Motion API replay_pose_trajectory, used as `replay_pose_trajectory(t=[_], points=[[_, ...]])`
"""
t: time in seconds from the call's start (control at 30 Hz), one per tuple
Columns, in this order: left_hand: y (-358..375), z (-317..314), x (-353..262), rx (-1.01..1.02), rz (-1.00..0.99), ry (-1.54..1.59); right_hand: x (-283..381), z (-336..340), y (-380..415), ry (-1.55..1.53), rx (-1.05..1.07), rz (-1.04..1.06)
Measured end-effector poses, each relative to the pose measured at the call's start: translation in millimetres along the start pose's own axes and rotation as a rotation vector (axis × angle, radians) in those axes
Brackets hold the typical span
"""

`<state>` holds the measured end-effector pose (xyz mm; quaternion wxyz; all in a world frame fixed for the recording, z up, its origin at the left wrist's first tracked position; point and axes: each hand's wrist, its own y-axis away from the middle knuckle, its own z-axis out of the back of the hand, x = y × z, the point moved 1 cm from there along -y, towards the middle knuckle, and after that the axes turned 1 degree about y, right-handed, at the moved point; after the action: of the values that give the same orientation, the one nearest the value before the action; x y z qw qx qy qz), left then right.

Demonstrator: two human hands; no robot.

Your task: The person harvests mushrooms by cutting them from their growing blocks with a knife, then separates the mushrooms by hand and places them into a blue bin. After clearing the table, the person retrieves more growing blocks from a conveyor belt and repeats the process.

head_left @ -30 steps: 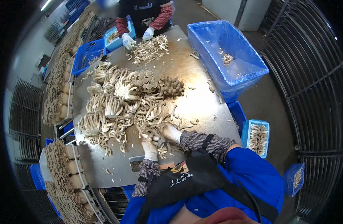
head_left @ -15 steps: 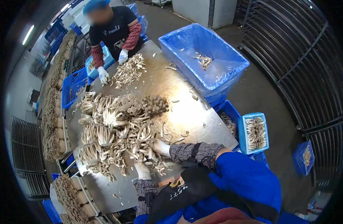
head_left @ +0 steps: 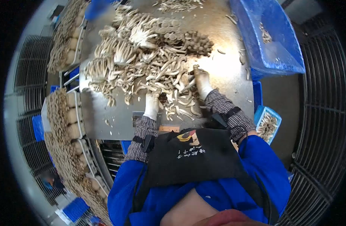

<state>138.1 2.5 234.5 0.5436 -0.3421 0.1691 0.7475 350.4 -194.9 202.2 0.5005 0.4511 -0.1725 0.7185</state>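
Note:
A large heap of long mushrooms (head_left: pixel 124 71) lies on the metal table (head_left: pixel 101 122), with clusters of brown caps (head_left: pixel 197 43) at its upper right. My left hand (head_left: pixel 152 102), in a white glove, touches the heap's near edge; its fingertips are among loose mushrooms, and what they hold is hard to make out. At the heap's right side, my right hand (head_left: pixel 201 80) has bent fingers around something small and dark near the mushrooms. Loose mushrooms (head_left: pixel 180 101) lie between the two hands.
At the upper right stands a blue bin (head_left: pixel 256 41) lined with plastic, a few mushrooms inside. A light-blue crate (head_left: pixel 277 126) of mushrooms is lower right. Racked mushroom blocks (head_left: pixel 73 124) line the left. A wooden-coloured piece (head_left: pixel 169 129) lies at the table's near edge.
The view has turned and tilted down, so the co-worker at the far side is no longer clearly seen. My right hand has come away from the heap's middle to its right edge.

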Motion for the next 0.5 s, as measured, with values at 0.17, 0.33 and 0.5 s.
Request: replay_pose_trajectory(t=[0.17, 0.33, 0.5], points=[[2.0, 11.9, -18.4, -0.073, 0.713, 0.676, -8.1, 1.2, 8.6, -0.448, -0.027, -0.181], [-0.4, 18.8, -31.1, -0.130, 0.700, 0.652, 66.1, -0.4, 34.1, 0.399, 0.305, 0.105], [7.5, 17.6, 7.9, -0.181, 0.656, 0.839, 61.8, -27.9, 12.8, 0.262, 0.456, 0.038]])
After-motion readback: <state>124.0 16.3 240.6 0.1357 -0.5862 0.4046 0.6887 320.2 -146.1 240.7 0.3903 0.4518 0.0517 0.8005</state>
